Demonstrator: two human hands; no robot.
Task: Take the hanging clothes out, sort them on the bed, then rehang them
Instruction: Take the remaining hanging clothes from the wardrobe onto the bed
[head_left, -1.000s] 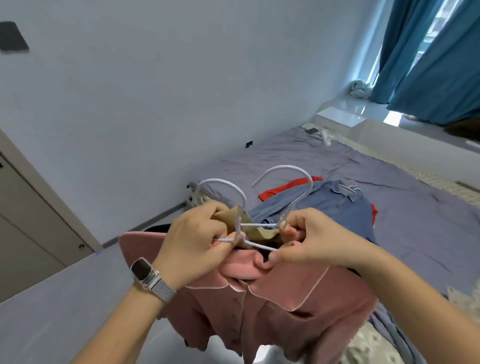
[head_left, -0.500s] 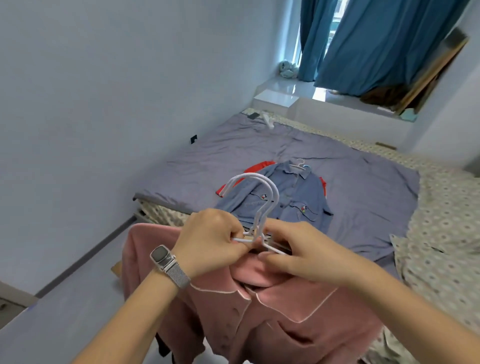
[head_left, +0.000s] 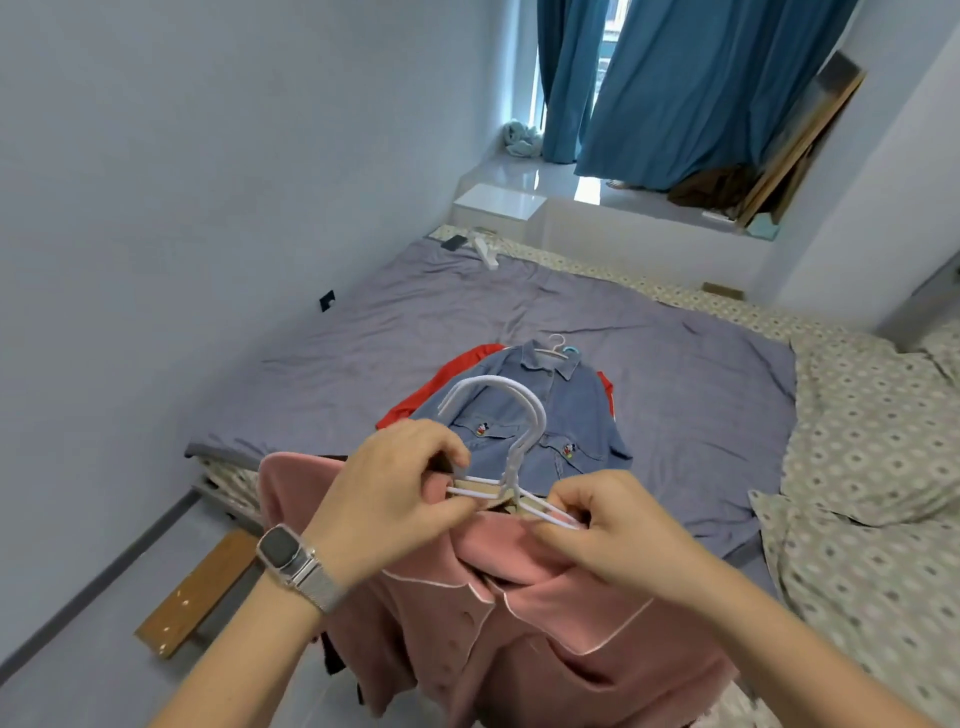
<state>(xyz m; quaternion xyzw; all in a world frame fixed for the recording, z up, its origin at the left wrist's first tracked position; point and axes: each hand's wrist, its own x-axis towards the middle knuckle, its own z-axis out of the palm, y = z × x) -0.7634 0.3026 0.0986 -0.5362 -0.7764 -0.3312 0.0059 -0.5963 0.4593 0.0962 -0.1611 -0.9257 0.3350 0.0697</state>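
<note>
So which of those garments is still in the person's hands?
The pink top: both the left hand and right hand hold its white hangers, while the denim shirt and red garment lie on the bed.

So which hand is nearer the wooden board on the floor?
Left. The left hand is above and right of the wooden board; the right hand is farther right.

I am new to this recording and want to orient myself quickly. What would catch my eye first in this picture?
First, the two hands in the foreground: the left hand and right hand grip white hangers carrying a pink shirt. Behind them, a denim shirt lies flat on the grey bed sheet, over a red garment. Blue curtains hang at the far window.
</note>
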